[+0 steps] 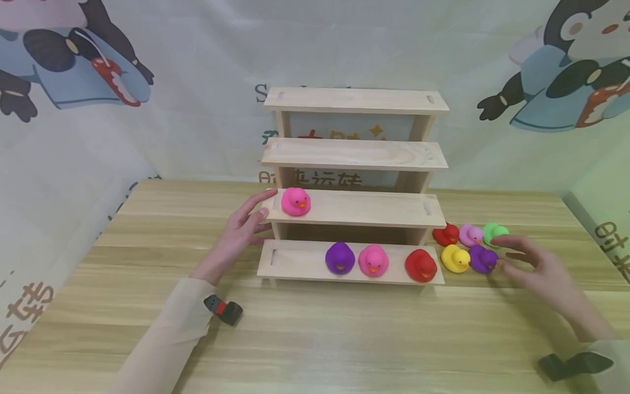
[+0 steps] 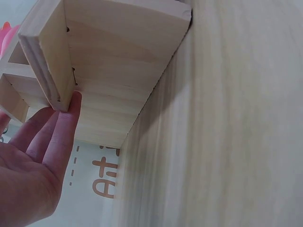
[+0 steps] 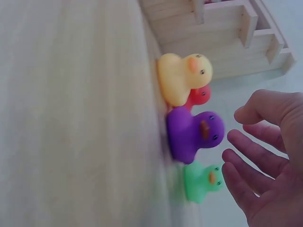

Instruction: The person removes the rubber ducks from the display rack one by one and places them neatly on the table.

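Note:
My left hand point(image 1: 235, 236) touches the left end of a stepped wooden shelf point(image 1: 364, 209) at its second tier from the bottom. In the left wrist view, nearly straight fingers point(image 2: 66, 135) rest against the board's end. My right hand point(image 1: 546, 276) is beside the loose rubber ducks at the shelf's right, fingers spread and holding nothing. Nearest to it are a purple duck point(image 1: 483, 259) and a green duck point(image 1: 494, 234). The right wrist view shows a gap between the fingertips and the purple duck point(image 3: 191, 135).
A yellow duck point(image 1: 455, 258), a red duck point(image 1: 446, 234) and a light purple duck point(image 1: 471, 235) complete the group. On the bottom tier sit purple point(image 1: 340, 258), pink point(image 1: 373, 260) and red ducks point(image 1: 420, 266). Another pink duck point(image 1: 296, 202) sits one tier higher. A printed cloth point(image 1: 206, 98) hangs behind.

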Tool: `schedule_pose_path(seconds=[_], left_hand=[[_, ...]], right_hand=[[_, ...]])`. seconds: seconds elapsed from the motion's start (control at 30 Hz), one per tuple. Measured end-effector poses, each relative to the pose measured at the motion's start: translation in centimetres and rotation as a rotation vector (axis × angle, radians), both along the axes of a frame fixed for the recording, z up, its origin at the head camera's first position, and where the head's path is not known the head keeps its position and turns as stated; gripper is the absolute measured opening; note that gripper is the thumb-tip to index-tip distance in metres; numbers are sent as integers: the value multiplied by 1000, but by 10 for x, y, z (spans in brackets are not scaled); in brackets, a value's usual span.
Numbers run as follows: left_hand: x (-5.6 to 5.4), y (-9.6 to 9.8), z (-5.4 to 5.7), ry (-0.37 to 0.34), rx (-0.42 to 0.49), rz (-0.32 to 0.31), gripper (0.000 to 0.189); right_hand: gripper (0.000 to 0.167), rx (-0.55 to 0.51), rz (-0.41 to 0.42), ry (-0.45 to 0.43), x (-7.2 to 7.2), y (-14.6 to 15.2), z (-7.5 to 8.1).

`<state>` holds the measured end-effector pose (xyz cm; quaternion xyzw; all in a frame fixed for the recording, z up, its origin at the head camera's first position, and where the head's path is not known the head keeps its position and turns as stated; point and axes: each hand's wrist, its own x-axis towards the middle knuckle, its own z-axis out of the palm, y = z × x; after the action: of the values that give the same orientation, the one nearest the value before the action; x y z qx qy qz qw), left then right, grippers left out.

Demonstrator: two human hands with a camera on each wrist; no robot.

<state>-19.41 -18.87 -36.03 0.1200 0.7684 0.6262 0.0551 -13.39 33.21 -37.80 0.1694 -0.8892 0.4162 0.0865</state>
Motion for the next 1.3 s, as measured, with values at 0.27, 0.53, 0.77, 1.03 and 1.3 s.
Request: schedule_pose_path(seconds=[0.27,0.53,0.77,1.03,1.3], left_hand=[[-1,0,1,0,-11,5,46],[0,1,0,4,-15,9,46],[-1,1,0,8,-7,4,46],[-1,0,-1,9,1,-1,46],[-1,0,-1,7,7,4,46]], right_hand=[[38,25,-3,86,0,-12,15],[34,143,17,118,0,-37,28],[31,127,66,161,-5,-58,41],[30,124,103,227,-14,-77,55],[34,72,127,286,-19,-90,61]])
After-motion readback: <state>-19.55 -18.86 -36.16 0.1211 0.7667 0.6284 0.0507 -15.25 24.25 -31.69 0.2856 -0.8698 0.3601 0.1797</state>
